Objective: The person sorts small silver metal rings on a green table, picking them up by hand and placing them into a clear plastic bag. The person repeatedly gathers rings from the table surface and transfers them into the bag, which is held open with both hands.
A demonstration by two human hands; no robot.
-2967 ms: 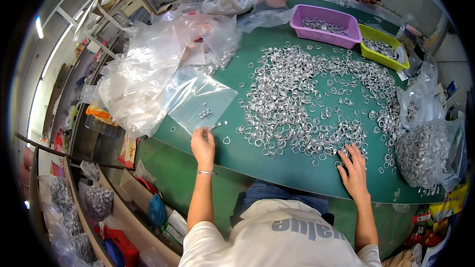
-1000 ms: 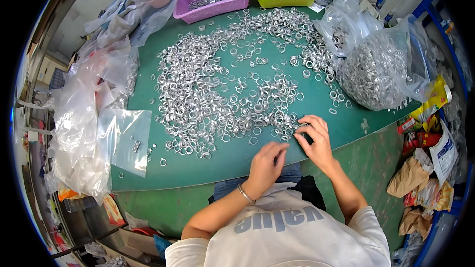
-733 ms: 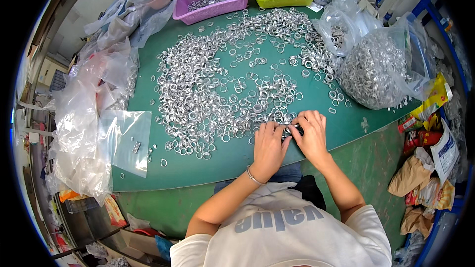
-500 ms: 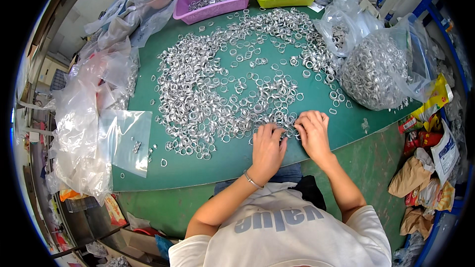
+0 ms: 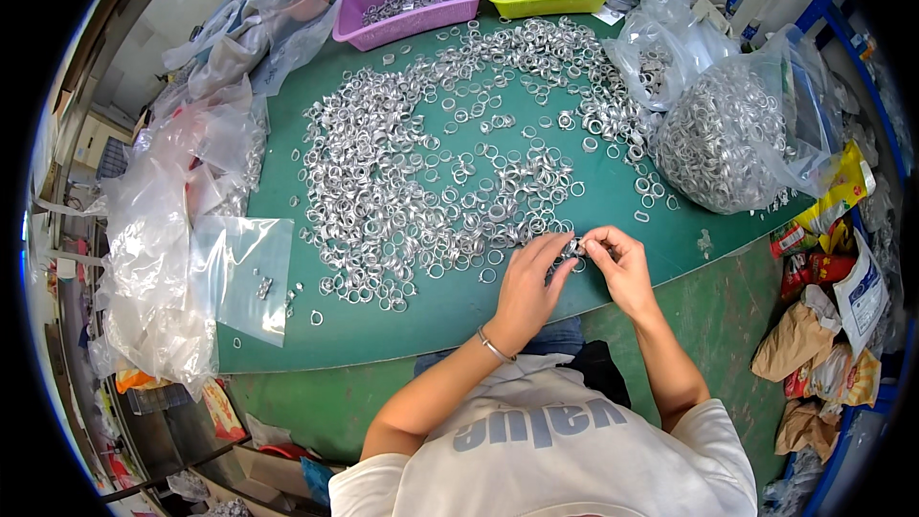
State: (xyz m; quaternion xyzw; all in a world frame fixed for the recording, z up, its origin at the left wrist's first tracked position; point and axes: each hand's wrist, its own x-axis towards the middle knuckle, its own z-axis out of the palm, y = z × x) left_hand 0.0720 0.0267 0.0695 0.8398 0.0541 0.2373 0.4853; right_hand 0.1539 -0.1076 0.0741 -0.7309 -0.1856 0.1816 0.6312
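Note:
Many small silvery metal rings (image 5: 369, 201) lie in a broad, curved heap on the green table top (image 5: 335, 335). At the near edge of the heap my two hands meet over a few metal rings (image 5: 573, 248). My right hand (image 5: 622, 266) pinches them between thumb and fingertips. From the other side my left hand (image 5: 528, 289) curls its fingers and thumb around the same rings, which its fingers partly hide. A metal bangle (image 5: 494, 346) circles my left wrist.
Beyond the heap stand a purple basin (image 5: 362, 36) and a yellow-green basin (image 5: 550, 6), both holding rings. A clear bag full of rings (image 5: 723, 139) sits at the right. Plastic bags (image 5: 153, 239) cover the left side, beside a flat clear bag (image 5: 258, 268) with small metal pieces on it.
Both hands have drawn closer together, lifting a few metal rings between their fingers. The left hand has shifted right, off the heap's near edge.

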